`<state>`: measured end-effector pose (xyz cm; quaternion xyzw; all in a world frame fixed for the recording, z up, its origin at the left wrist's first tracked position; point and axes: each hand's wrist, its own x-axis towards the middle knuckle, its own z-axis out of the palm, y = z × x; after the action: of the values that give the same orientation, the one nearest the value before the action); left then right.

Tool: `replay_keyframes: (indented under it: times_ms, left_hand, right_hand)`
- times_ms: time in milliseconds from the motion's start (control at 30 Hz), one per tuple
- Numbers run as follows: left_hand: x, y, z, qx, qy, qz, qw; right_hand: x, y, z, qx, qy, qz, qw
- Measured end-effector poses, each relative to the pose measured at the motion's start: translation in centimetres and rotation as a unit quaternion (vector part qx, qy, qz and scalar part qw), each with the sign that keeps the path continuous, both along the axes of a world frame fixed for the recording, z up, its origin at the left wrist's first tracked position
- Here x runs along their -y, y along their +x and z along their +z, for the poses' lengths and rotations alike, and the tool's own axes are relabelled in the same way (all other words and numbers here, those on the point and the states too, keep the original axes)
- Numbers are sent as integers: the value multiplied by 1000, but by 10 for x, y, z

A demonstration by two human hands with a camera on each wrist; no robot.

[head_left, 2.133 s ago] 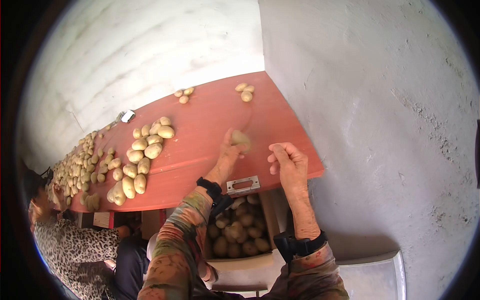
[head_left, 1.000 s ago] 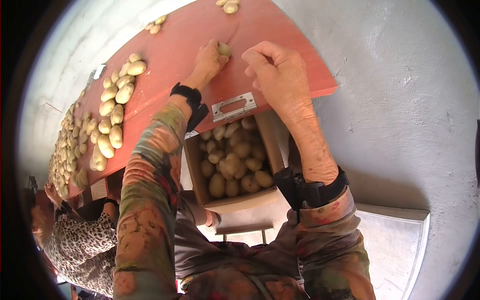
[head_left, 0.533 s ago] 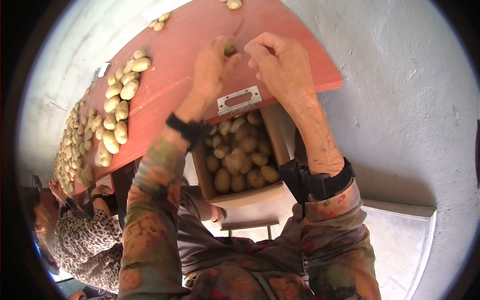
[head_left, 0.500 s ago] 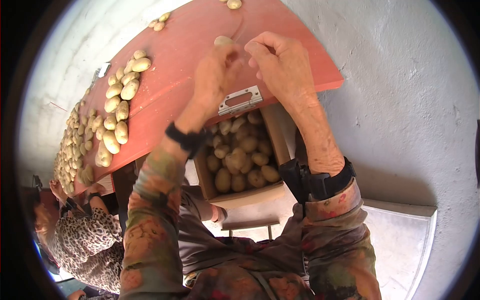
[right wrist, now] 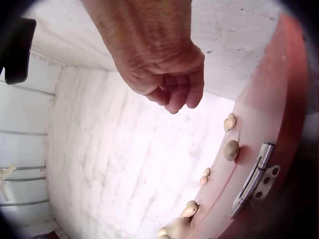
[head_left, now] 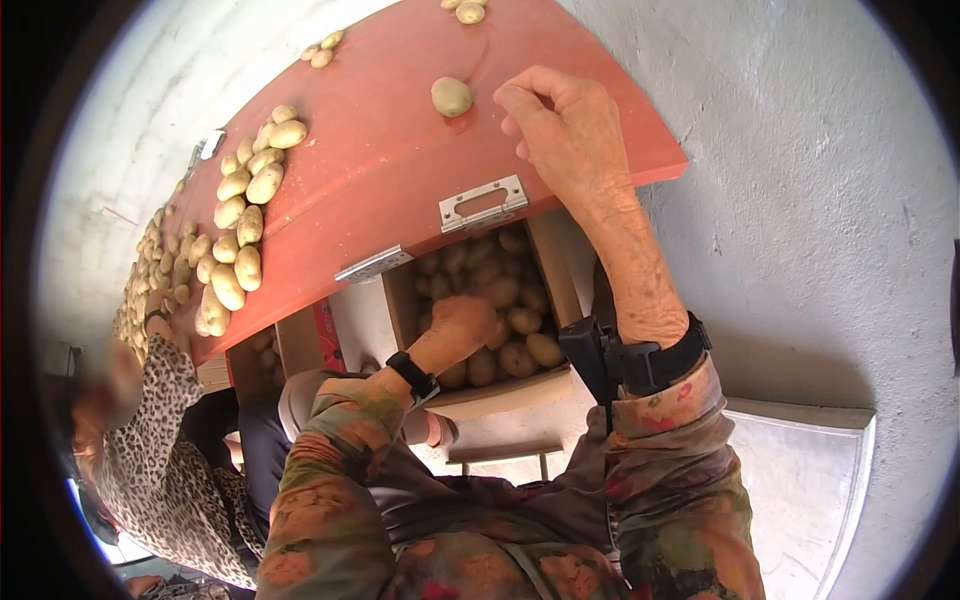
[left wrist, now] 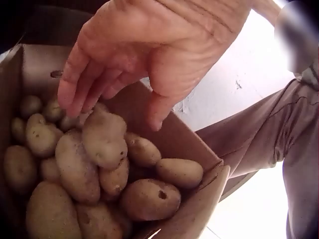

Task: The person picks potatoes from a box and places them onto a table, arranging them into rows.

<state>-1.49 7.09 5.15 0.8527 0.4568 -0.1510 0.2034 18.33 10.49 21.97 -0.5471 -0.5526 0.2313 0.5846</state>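
Two hands: I see both, each busy in a different place.
Left hand (left wrist: 149, 50): down in the cardboard box (head_left: 500, 390) under the surface; grip relaxed and open, fingertips (left wrist: 70, 102) just over the top potato (left wrist: 102, 137), nothing held that I can see.
Box risk: I judge the heap loose; pulling one potato from the top could roll its neighbours toward the low front flap.
Right hand (head_left: 565, 130): hovering above the red surface (head_left: 380, 170) near its edge, fingers loosely curled, grip empty.
Single potato (head_left: 451, 96): lies alone just beside that hand; a nudge might roll it.
Far rows (head_left: 245, 200): many potatoes lined along the surface, well apart from both hands.
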Motion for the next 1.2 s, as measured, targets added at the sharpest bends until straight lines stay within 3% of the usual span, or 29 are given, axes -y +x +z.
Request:
replay_keyframes:
  times_ms: [167, 233, 300, 500, 567, 600, 667, 767, 900, 1033, 1100, 1200]
  left_hand:
    - [21, 4, -23, -58, -54, 63, 995]
    - [23, 0, -56, -6, 111, 34, 993]
    - [14, -12, -91, -33, 144, -35, 988]
    - [22, 1, -53, -29, 80, -22, 996]
    - [20, 6, -41, 31, -18, -61, 997]
    - [22, 9, -30, 30, -14, -61, 998]
    - [30, 16, -1, 135, -53, -47, 988]
    - [31, 28, 42, 178, -109, -13, 978]
    - [24, 27, 97, 283, -49, -27, 957]
    - [-4, 20, 138, 342, 115, -16, 932]
    - [-23, 16, 161, 319, 135, 58, 936]
    - [-74, 6, 154, 350, 113, 123, 922]
  right_hand:
    - [8, 4, -10, 36, 20, -2, 999]
    - [7, 8, -3, 56, 64, -7, 996]
    - [12, 9, 0, 37, 35, 5, 999]
    - [23, 12, 1, -12, 11, 2, 1000]
    - [21, 15, 2, -26, -8, -6, 1000]
    - [19, 17, 0, -27, -4, -5, 1000]
    - [17, 20, -6, 31, -9, -30, 999]
    - [18, 19, -5, 56, -27, -40, 997]
    - [18, 18, -4, 79, -26, -43, 996]
    - [23, 18, -3, 146, 5, -57, 988]
    - [24, 16, -3, 161, 3, -61, 985]
    - [24, 15, -5, 194, 3, -56, 979]
